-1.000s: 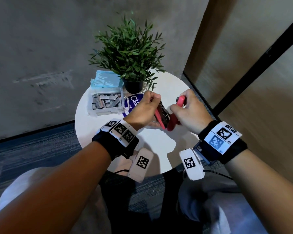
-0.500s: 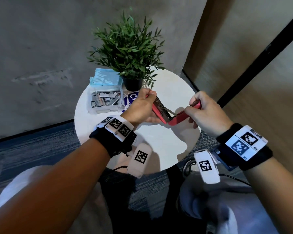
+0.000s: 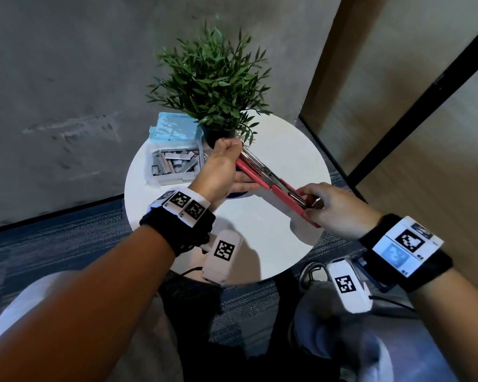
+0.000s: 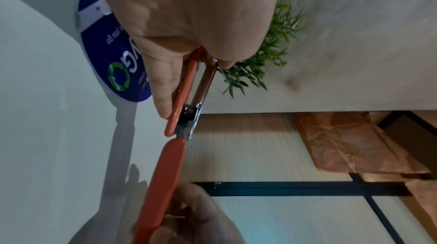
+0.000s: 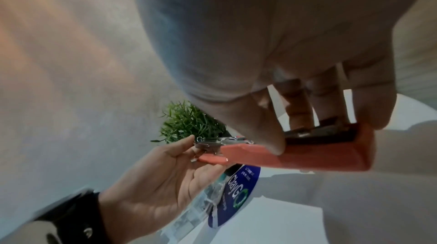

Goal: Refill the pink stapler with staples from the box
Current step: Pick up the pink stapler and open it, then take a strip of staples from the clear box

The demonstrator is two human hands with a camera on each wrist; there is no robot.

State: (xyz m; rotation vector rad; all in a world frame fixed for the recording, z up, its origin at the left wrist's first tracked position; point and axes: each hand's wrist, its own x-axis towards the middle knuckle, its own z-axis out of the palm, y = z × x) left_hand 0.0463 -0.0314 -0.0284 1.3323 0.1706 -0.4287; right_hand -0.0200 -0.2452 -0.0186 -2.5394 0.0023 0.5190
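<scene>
Above the round white table (image 3: 273, 150) we hold the pink stapler (image 3: 262, 177) swung fully open: our left hand (image 3: 218, 172) pinches the metal magazine end, our right hand (image 3: 334, 210) grips the pink cover near the table's right edge. Behind the stapler crowds a potted plant (image 3: 213, 84); left of it the clear staple box (image 3: 174, 164) sits open, full of staple strips (image 3: 174, 161), its blue lid (image 3: 174, 128) behind.

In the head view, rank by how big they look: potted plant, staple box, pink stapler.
1. potted plant
2. pink stapler, opened out flat, or staple box: too close to call, and the stapler is held nearer the camera.
</scene>
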